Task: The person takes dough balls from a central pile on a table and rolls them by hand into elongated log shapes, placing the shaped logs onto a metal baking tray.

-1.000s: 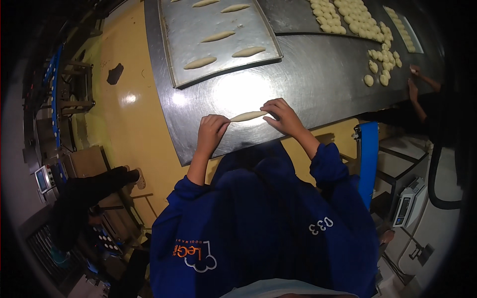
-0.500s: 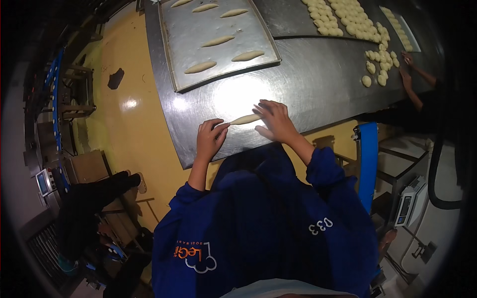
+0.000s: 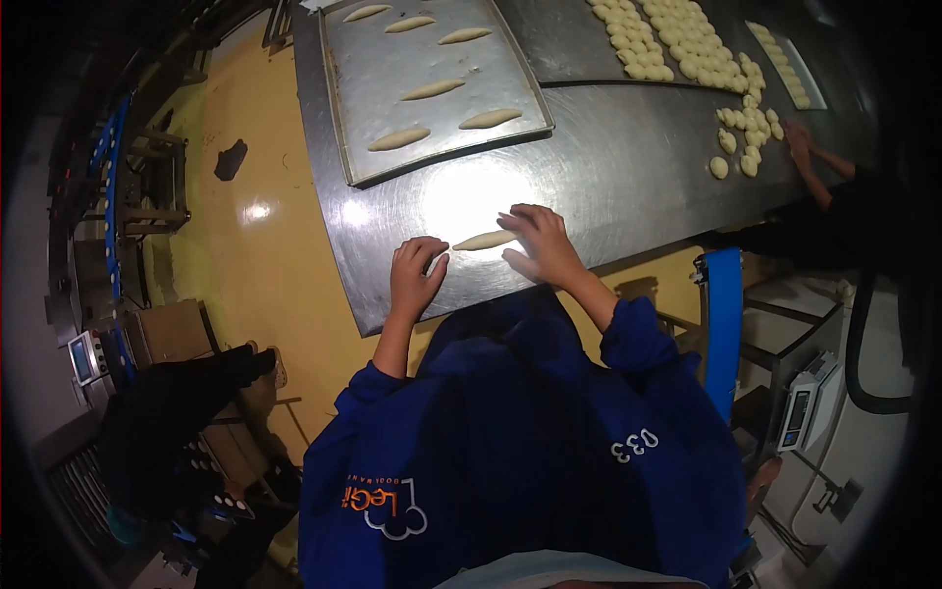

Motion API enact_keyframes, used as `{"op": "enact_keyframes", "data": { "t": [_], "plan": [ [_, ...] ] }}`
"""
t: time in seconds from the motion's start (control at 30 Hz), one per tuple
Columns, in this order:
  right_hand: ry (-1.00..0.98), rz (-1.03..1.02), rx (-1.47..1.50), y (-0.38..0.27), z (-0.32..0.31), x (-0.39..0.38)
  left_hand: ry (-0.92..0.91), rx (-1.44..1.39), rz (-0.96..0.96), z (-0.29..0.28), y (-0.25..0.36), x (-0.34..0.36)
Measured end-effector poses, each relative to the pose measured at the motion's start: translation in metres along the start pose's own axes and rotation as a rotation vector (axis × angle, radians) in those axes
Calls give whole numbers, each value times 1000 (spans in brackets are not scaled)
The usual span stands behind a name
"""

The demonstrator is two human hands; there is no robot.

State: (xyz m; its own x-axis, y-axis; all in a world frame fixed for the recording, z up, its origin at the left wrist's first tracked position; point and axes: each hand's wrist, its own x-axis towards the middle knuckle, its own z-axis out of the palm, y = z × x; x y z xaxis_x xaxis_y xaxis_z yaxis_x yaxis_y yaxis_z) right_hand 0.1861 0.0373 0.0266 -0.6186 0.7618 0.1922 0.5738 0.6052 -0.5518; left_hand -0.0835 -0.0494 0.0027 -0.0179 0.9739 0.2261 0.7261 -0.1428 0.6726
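A spindle-shaped piece of pale dough [image 3: 479,241] lies on the steel table [image 3: 608,187] in front of me. By its left tip is my left hand [image 3: 419,277], with fingers curved and thumb held apart, gripping nothing. My right hand [image 3: 545,249] arches over the right end of the dough and covers its tip; its fingers and thumb are spread. Whether those fingertips press on the dough cannot be made out. Beyond my hands, a metal baking tray [image 3: 442,155] holds several similar dough pieces [image 3: 399,138], laid in rows.
Round dough balls [image 3: 697,49] crowd the far right of the table. Another person's hands [image 3: 803,149] are there, near a white tray [image 3: 816,90]. A blue upright post [image 3: 723,324] and a scale [image 3: 810,402] stand at the right. Another person in dark clothes [image 3: 177,412] is at the lower left.
My left fingers have come slightly away from the dough's left tip. The right hand has lowered a little over the other end. The other person's hands have shifted slightly.
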Motion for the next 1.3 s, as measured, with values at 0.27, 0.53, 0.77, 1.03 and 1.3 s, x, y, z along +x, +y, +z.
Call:
{"op": "enact_keyframes", "data": {
  "t": [0.27,0.53,0.77,1.03,1.3],
  "plan": [
    [-160,158,330,-7,7,16,-187,-352,-135,26,36,35],
    [-147,98,331,-11,8,18,-257,-215,-12,21,31,34],
    [-722,298,702,16,-7,55,-846,-439,-229,10,19,76],
    [-767,308,992,29,-22,147,-837,-541,-201,-45,-14,166],
    [-174,35,664,42,-13,329,-265,-261,-61,-102,-66,296]
  ]
}}
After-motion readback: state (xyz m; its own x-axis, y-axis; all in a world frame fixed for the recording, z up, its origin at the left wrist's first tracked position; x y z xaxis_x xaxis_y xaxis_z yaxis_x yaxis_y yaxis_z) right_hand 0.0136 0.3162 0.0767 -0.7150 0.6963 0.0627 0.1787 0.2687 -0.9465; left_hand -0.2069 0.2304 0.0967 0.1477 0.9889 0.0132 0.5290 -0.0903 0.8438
